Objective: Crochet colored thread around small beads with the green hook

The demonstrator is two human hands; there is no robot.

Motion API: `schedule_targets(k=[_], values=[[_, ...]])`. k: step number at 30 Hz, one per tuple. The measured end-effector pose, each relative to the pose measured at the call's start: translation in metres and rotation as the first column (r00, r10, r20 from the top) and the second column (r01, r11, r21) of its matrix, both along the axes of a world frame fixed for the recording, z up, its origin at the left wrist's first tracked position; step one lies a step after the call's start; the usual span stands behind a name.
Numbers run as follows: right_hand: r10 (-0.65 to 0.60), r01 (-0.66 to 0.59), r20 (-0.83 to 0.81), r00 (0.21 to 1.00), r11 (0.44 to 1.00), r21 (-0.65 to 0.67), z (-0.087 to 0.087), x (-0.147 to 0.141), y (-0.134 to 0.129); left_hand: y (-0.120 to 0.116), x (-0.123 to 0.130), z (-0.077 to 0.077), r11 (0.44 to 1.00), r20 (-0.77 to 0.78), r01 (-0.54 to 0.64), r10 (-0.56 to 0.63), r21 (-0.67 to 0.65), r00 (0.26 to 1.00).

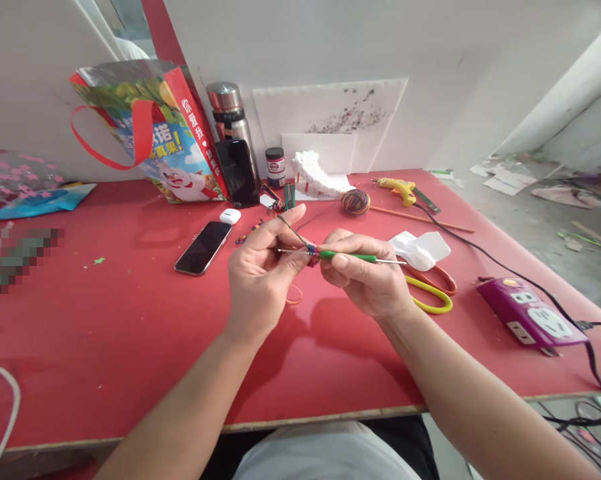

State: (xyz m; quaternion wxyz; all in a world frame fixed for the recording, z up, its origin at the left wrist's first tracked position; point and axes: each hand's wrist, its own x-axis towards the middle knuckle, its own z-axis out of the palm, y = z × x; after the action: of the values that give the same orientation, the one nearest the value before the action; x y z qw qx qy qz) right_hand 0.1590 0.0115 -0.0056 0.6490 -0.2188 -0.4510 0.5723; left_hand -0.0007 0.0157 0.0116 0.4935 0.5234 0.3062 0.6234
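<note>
My right hand [363, 270] is closed round the green handle of a crochet hook [353, 257], whose thin metal shaft points left. A small piece of dark red and blue crochet work [313, 255] sits on the shaft, pinched between the thumb and fingers of my left hand [265, 270]. Dark yarn [293, 230] runs from this piece up over my raised left forefinger. Both hands are above the red table, close together. Behind them lies a multicoloured ball of yarn [355, 201]. My fingers partly hide the crochet work.
Two phones, one lying flat [203, 247] and one upright [237, 173], are to the left. Yellow-handled scissors [433, 303] lie right, near a purple power socket block [530, 313] with a black cable. A yellow glue gun [397, 189], bag [175, 153] and flask [225, 100] stand farther back.
</note>
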Motion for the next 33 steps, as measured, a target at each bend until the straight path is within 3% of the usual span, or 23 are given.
schedule_targets(k=[4, 9, 14, 25, 33], values=[[-0.016, 0.016, 0.022, 1.000, 1.000, 0.012, 0.000, 0.001, -0.002, 0.001, -0.001, -0.001, 1.000, -0.002, 0.013, -0.013, 0.000, 1.000], [-0.045, 0.039, -0.049, 0.998, 0.993, -0.115, 0.005, -0.005, -0.006, 0.003, -0.001, -0.003, 0.996, 0.013, 0.080, -0.080, -0.038, 0.997], [-0.035, 0.023, -0.073, 0.997, 0.989, -0.149, 0.007, -0.007, -0.005, 0.002, 0.000, 0.000, 0.994, 0.022, 0.061, -0.059, -0.086, 0.998], [0.058, -0.075, -0.111, 0.992, 0.985, -0.156, 0.005, -0.007, -0.004, 0.002, 0.001, 0.000, 0.997, 0.048, 0.050, -0.047, -0.064, 0.998], [0.040, -0.059, -0.111, 0.993, 0.983, -0.176, 0.002, -0.010, -0.005, 0.002, 0.001, 0.004, 0.992, 0.082, 0.012, -0.002, -0.122, 0.997]])
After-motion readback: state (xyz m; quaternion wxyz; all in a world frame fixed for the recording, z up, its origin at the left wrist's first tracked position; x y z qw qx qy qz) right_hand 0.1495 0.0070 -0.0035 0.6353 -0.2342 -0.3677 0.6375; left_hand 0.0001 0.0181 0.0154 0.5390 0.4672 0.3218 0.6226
